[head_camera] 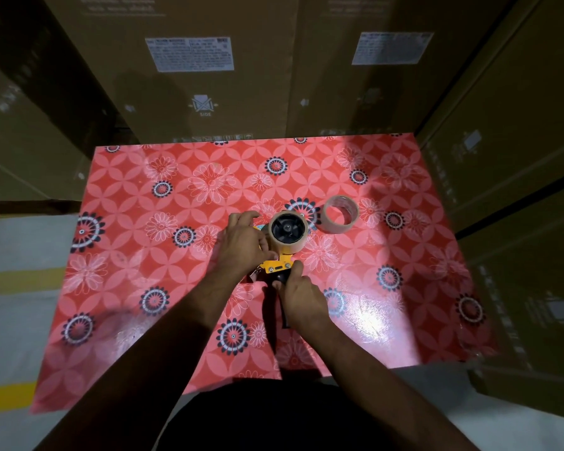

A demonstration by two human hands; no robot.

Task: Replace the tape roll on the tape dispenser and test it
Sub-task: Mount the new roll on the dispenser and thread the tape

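The right hand (pixel 298 296) is wrapped around the black handle of the tape dispenser (pixel 279 266), nearest the camera. The left hand (pixel 243 242), fingers curled, pinches at the yellow metal frame beside the mounted tape roll (pixel 287 229), just beyond both hands. Two tan rolls are present: the second, loose roll (pixel 340 214) lies flat, beyond the right hand. A glossy red floral tablecloth (pixel 127 255) lies beneath.
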